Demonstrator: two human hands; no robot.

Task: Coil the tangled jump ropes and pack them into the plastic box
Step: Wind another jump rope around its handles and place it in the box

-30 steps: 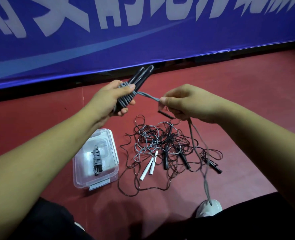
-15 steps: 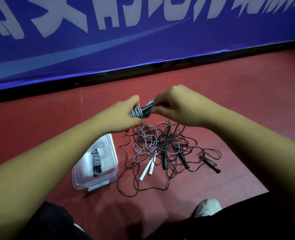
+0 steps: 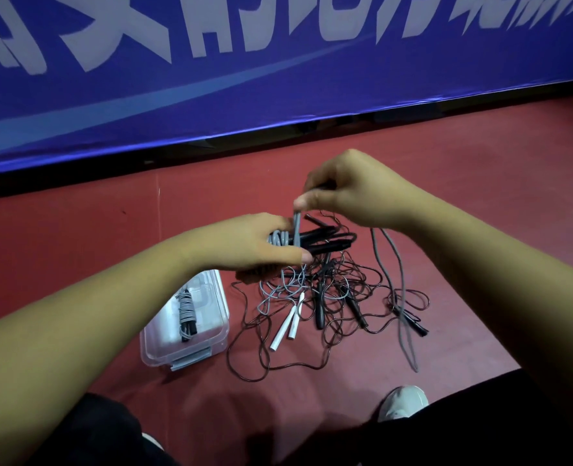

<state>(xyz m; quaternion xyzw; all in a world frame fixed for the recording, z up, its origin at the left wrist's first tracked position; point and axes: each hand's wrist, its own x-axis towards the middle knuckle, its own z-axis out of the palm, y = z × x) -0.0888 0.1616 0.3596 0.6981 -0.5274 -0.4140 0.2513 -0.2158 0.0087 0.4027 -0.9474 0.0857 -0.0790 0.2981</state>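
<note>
My left hand (image 3: 244,242) grips a jump rope bundle (image 3: 315,240): black handles lying level, grey cord wound round them. My right hand (image 3: 349,193) sits just above and pinches the grey cord (image 3: 297,223), which runs straight down to the bundle. The cord's loose tail (image 3: 401,297) hangs under my right wrist to the floor. Below the hands lies the tangled pile (image 3: 325,297) of dark and grey ropes with white handles (image 3: 286,326) and black handles. The clear plastic box (image 3: 216,334) stands open at the left with one coiled rope (image 3: 185,312) inside.
The red floor (image 3: 480,196) stretches right and back to a blue banner wall (image 3: 278,95). My shoe (image 3: 402,401) and dark trouser legs fill the bottom edge. The box's grey latch (image 3: 191,359) faces me.
Both hands have dropped lower over the pile. The handles turned from upright to level. My right hand came in from the side and now holds the cord above the bundle.
</note>
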